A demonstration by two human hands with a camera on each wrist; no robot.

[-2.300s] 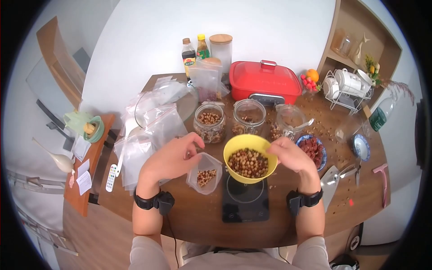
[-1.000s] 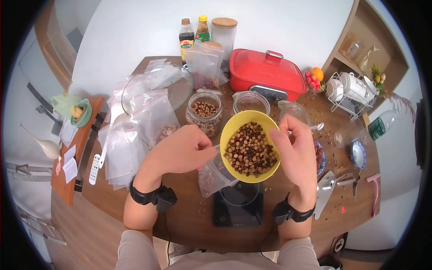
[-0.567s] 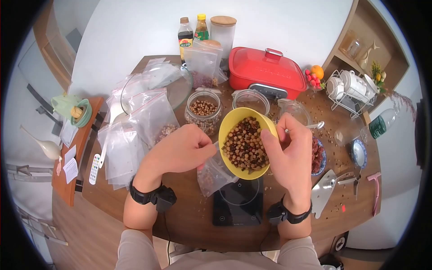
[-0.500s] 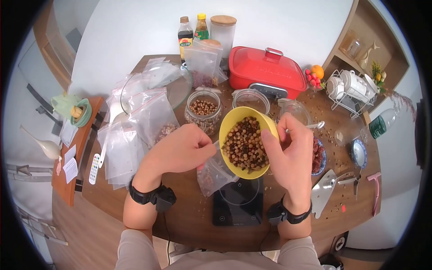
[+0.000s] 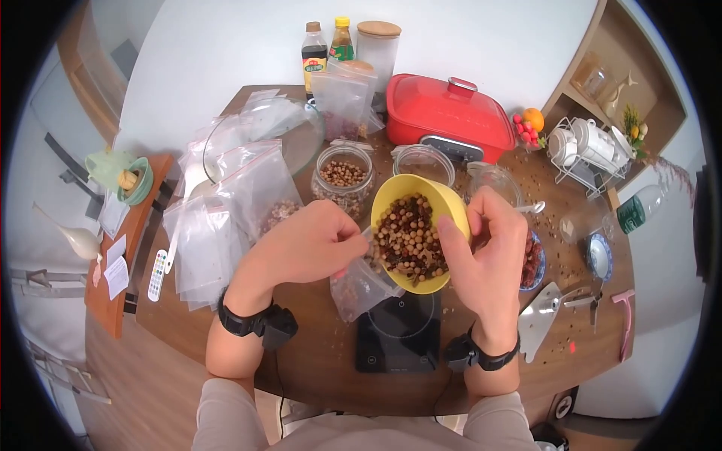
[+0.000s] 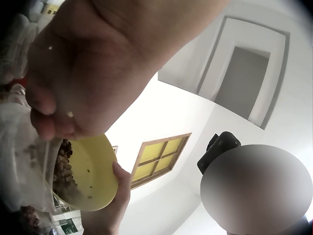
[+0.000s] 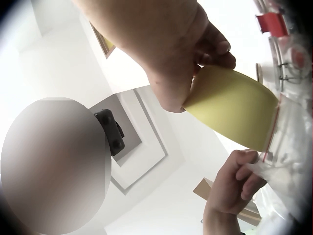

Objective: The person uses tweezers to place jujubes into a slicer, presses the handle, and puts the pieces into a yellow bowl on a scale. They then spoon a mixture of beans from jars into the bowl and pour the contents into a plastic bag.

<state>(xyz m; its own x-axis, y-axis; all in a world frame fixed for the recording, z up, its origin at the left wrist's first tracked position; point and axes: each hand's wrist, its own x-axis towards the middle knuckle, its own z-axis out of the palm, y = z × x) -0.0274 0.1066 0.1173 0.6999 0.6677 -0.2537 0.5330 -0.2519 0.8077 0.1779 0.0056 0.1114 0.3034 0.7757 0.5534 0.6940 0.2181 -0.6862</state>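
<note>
A yellow bowl of brown and tan beans or nuts is tilted toward the left, gripped at its right rim by my right hand. With thumb and fingers my left hand pinches the edge of a clear zip bag, which hangs under the bowl's left rim. In the left wrist view the bowl leans against the mouth of the bag. The right wrist view shows the bowl's outside and the left hand at the bag's red-lined edge. A black scale lies just below.
Open glass jars stand behind the bowl, with a red cooker farther back. Clear bags and a glass lid cover the left. On the right are a blue-rimmed bowl of reddish pieces, a metal scraper and a pink tool.
Since the earliest frame, the left hand has taken hold of the bag and the bowl has come over it, tilting left. Over the last half second both hands moved only slightly.
</note>
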